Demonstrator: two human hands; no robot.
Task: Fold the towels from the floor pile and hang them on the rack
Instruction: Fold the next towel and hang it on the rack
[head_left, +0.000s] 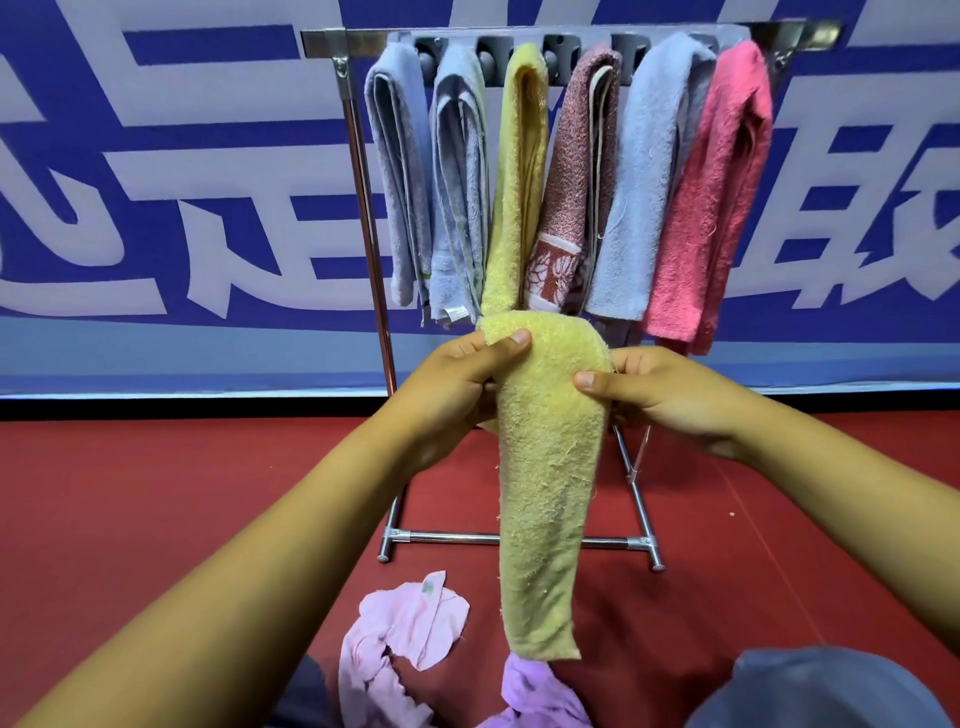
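A long folded yellow towel (545, 483) hangs down in front of me, held near its top. My left hand (457, 387) pinches its left edge and my right hand (670, 392) pinches its right edge. Beyond it stands a metal rack (358, 171) whose top bar carries several folded towels: two pale blue (400, 171), a yellow one (519, 171), a reddish patterned one (571, 182), another blue (644, 182) and a pink one (711, 197). On the red floor near me lie a light pink cloth (400, 629) and a lilac cloth (535, 696).
The rack's base bar (447, 538) rests on the red floor just past the hanging towel. A blue banner with large white characters (156, 182) covers the wall behind. Something dark blue-grey (821, 691) fills the lower right corner.
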